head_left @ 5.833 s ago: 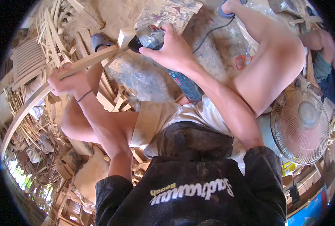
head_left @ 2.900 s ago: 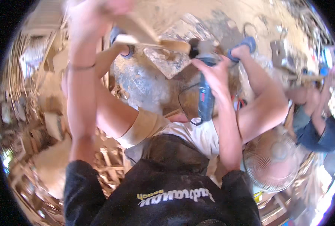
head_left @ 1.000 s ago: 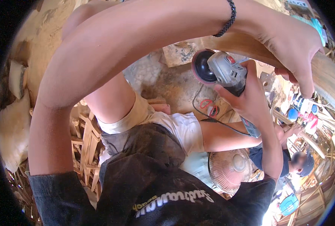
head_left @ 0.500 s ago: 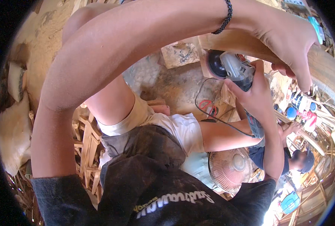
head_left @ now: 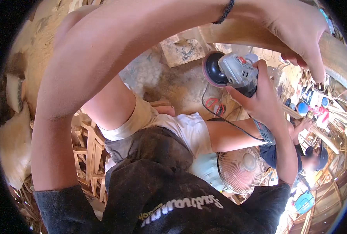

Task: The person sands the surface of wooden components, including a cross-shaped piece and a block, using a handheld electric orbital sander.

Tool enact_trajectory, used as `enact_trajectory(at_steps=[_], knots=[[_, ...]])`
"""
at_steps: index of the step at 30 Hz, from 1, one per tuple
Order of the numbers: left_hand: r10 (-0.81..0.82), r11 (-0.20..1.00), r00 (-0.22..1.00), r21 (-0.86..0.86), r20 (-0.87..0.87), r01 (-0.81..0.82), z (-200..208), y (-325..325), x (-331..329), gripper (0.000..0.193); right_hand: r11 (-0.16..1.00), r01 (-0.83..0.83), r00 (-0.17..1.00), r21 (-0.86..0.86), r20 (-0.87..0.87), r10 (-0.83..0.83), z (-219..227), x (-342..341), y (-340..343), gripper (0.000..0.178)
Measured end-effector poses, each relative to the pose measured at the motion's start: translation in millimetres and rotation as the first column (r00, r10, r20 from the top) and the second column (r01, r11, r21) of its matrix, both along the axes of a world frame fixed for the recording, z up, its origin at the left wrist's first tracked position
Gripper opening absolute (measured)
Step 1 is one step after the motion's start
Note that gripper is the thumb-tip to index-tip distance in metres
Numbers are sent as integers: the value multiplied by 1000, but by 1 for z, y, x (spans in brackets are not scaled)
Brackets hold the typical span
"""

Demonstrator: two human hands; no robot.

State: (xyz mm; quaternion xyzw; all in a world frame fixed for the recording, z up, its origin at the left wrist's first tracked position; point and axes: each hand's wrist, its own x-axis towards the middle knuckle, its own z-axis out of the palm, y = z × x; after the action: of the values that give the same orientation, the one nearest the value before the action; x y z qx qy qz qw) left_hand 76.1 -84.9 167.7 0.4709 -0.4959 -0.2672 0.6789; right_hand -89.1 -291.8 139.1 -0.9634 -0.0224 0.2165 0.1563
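Note:
My left arm arches across the top of the view, a dark braided bracelet on its wrist. At the upper right my left hand (head_left: 296,33) is closed over a long curved wooden piece (head_left: 239,36), whose far end (head_left: 339,64) shows beyond the fingers. My right hand (head_left: 268,99) grips an angle grinder (head_left: 236,71) by its body. The grinder's round black pad (head_left: 215,69) with a reddish disc edge faces left, just below the wood and seemingly apart from it. Its dark cord (head_left: 232,125) loops below the head and back over my thigh.
A round fan (head_left: 241,170) stands beside my right thigh. Another person (head_left: 313,158) sits at the right among wood strips. Wooden frame pieces (head_left: 89,152) lie at my left. A stained flat block (head_left: 182,52) and a red-orange looped item (head_left: 214,106) lie on the ground.
The angle grinder has drawn away from the wooden piece, slightly left and toward me, its head turned to show more of the pad. My left hand keeps its hold, shifted slightly upward.

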Motion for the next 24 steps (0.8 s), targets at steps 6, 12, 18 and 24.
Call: enact_trajectory(at_steps=[6,12,18,24], knots=[[-17,1000,1000,20,-20,18,6,2,7,26,998,62,995,27,-75,-60,21,-19,-9,68],[-25,999,999,-36,-35,24,6,-14,12,24,1000,2,996,15,94,-3,10,-6,-7,74],[162,983,986,99,-49,-157,24,-17,-7,22,1000,-2,999,24,45,1,-7,16,2,75],[35,999,994,-45,100,-30,2,-17,12,22,1000,4,1000,3,24,-4,-1,0,-5,79]])
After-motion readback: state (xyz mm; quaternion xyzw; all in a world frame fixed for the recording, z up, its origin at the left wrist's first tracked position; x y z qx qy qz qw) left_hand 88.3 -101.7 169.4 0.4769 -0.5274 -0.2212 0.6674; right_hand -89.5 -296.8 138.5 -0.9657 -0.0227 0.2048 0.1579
